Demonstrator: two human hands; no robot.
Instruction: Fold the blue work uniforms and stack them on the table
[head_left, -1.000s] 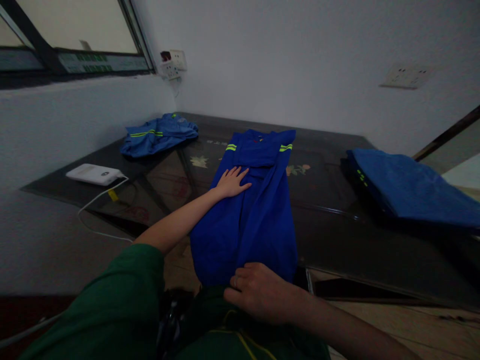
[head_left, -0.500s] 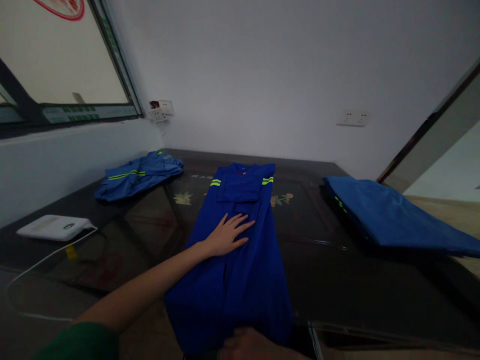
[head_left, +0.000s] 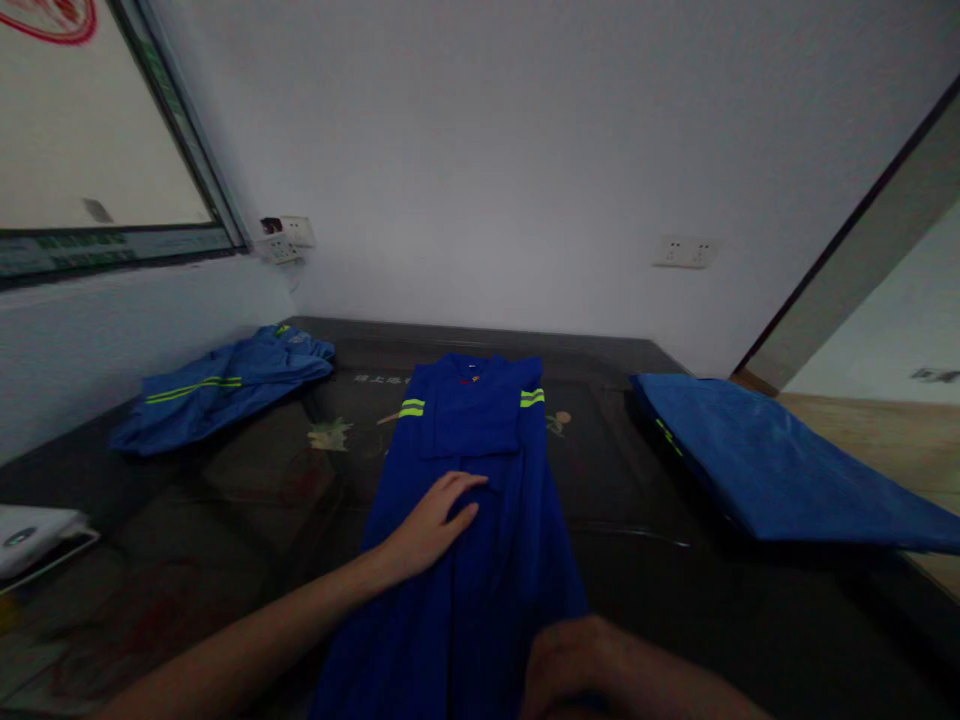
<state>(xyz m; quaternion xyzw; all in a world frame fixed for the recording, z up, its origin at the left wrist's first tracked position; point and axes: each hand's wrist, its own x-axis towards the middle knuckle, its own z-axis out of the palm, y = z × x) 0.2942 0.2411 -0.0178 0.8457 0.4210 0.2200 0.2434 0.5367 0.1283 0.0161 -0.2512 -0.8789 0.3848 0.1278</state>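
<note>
A bright blue work coverall (head_left: 480,570) lies lengthwise on the dark table, its collar at the far end and yellow-green stripes on both sides. Its upper part is folded over into a flat panel below the collar. My left hand (head_left: 431,520) rests flat on the middle of the coverall, fingers stretched out and thumb apart. At the coverall's lower right side, my right hand (head_left: 577,655) is curled closed against the cloth. Its fingertips are dim and partly hidden, and the coverall's near end runs out of the picture.
Another blue garment (head_left: 225,385) lies crumpled at the back left. A folded blue garment (head_left: 757,455) lies on the right of the dark table (head_left: 637,580). A white device (head_left: 37,540) with a cable sits at the left edge. Wall sockets (head_left: 686,252) are behind.
My left hand's spread fingers have drawn closer together and it sits nearer me on the coverall. My right hand has moved right and up from the bottom edge. The view has shifted.
</note>
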